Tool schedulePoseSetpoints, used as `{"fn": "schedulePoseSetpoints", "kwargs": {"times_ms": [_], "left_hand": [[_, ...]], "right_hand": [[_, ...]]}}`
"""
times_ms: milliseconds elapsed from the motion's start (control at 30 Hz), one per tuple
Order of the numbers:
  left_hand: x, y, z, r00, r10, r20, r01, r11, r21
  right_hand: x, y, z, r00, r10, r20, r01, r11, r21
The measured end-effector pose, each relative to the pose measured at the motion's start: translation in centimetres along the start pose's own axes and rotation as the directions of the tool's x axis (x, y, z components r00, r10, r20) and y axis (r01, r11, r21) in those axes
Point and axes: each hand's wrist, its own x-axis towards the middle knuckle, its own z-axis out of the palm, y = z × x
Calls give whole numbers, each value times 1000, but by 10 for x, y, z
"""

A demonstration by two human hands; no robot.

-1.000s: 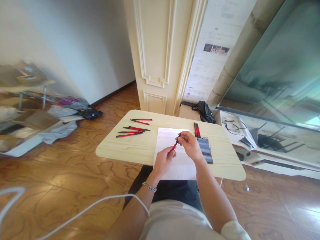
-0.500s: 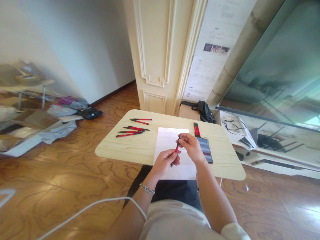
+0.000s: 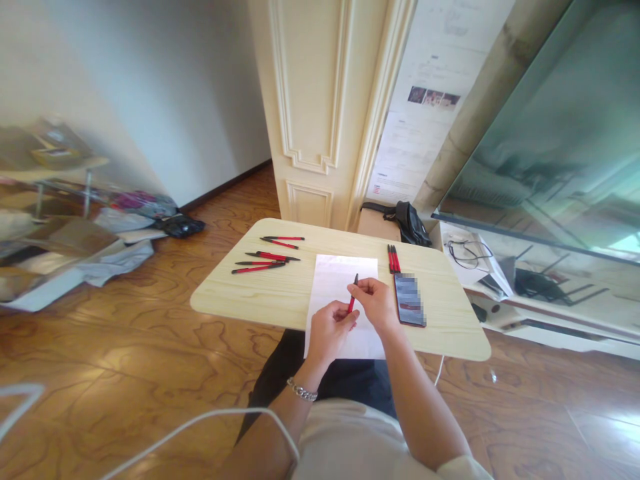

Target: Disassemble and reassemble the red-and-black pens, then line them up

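Over a white sheet of paper (image 3: 327, 280), both my hands are closed on one red-and-black pen (image 3: 352, 301), which stands nearly upright with its black end up. My left hand (image 3: 331, 328) pinches its lower part, and the fingers hide that end. Near the top, my right hand (image 3: 377, 303) grips it between thumb and fingers. To the right lies a dark phone (image 3: 409, 300), with a row of red-and-black pens (image 3: 394, 259) just beyond it. Several more loose pens (image 3: 265, 263) lie on the table's left part.
The light wooden table (image 3: 235, 300) has rounded corners. A black bag (image 3: 413, 223) rests behind it, near a cabinet with cables (image 3: 467, 253). A white cable (image 3: 215, 413) crosses by my left forearm. Boxes and bags (image 3: 75, 240) fill the floor at left.
My right hand has moved down the pen, closer to my left hand, and the pen now stands more upright. More of the phone shows.
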Motion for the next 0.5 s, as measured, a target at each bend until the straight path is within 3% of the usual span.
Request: {"fn": "schedulePoseSetpoints", "kwargs": {"times_ms": [67, 133, 300, 400, 500], "left_hand": [[0, -3, 1, 999, 19, -35, -18, 1000, 15], [0, -3, 1, 1000, -15, 10, 15, 999, -40], [-1, 7, -3, 963, -135, 232, 192, 951, -244], [-4, 13, -4, 941, -182, 285, 266, 919, -290], [-4, 12, -3, 945, -179, 275, 260, 919, -297]], "right_hand": [[-2, 2, 3, 999, -11, -50, 9, 999, -34], [-5, 2, 3, 997, -25, -67, 23, 999, -27], [-7, -12, -8, 993, 13, 118, -40, 974, 224], [-6, -19, -15, 981, 30, 189, -95, 936, 340], [-5, -18, -14, 981, 7, 195, -73, 940, 334]]}}
